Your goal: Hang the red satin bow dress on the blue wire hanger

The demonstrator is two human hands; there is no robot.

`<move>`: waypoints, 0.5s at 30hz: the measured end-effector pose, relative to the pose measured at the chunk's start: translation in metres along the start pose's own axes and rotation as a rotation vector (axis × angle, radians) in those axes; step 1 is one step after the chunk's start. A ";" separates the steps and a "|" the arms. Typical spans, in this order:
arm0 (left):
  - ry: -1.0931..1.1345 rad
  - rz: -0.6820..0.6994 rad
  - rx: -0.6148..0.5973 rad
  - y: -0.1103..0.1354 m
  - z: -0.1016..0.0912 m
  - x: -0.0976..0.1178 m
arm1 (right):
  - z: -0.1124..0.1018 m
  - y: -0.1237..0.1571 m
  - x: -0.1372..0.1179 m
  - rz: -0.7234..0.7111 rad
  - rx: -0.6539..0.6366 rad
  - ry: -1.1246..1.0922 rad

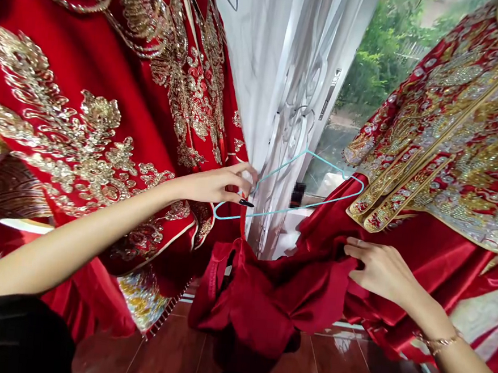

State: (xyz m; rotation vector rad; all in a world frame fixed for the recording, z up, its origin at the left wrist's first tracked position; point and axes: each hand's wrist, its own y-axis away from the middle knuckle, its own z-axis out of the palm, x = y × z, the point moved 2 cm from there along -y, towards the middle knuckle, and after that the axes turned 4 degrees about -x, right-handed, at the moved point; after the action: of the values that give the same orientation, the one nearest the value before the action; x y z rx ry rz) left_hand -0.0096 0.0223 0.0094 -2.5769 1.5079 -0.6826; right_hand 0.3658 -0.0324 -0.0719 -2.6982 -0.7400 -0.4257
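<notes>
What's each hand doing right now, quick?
Left hand: closed, pinching the strap by the blue hanger.
Right hand: closed, holding the red garment by its edge.

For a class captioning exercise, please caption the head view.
Left hand at a turquoise hanger, right hand holding a red garment between embroidered outfits.
</notes>
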 end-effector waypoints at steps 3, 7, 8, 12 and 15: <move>0.166 -0.004 0.092 -0.012 0.009 -0.007 | -0.011 -0.001 -0.011 -0.006 -0.006 -0.014; 0.687 -0.192 0.552 -0.014 0.034 -0.029 | -0.020 0.001 -0.019 -0.012 0.028 -0.074; 0.799 -0.236 0.724 -0.012 0.040 -0.035 | -0.021 0.002 -0.019 -0.008 0.037 -0.082; 0.940 -0.282 1.064 -0.005 0.053 -0.048 | -0.020 0.002 -0.025 -0.019 0.042 -0.094; 0.931 -0.319 1.207 0.021 0.062 -0.049 | -0.013 0.001 -0.032 -0.048 0.079 -0.089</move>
State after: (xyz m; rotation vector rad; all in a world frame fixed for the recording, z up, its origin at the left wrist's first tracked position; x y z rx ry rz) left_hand -0.0217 0.0436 -0.0685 -1.5115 0.3398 -2.1407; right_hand 0.3372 -0.0518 -0.0717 -2.6444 -0.8301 -0.2827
